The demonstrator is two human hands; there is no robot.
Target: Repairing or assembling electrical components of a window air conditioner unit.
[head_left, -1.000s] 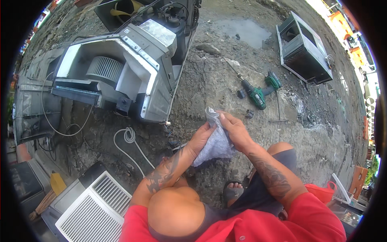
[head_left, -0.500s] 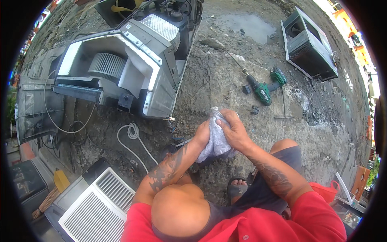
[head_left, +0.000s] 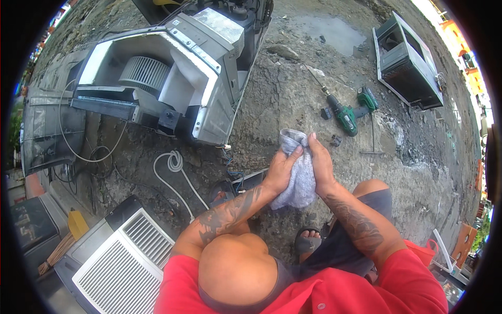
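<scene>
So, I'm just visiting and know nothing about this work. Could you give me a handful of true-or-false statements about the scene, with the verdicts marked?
1. The left hand and the right hand both touch the crumpled grey cloth. True.

2. The green-and-black power drill is in the right hand. False: it lies on the rough grey ground, beyond the hands.

3. A pale ribbed drum sits inside an open grey metal casing. True.

4. The pale grey cable is stretched out straight. False: part of it is looped into a small coil.

5. A white slatted panel is at the lower left of the picture. True.
</scene>
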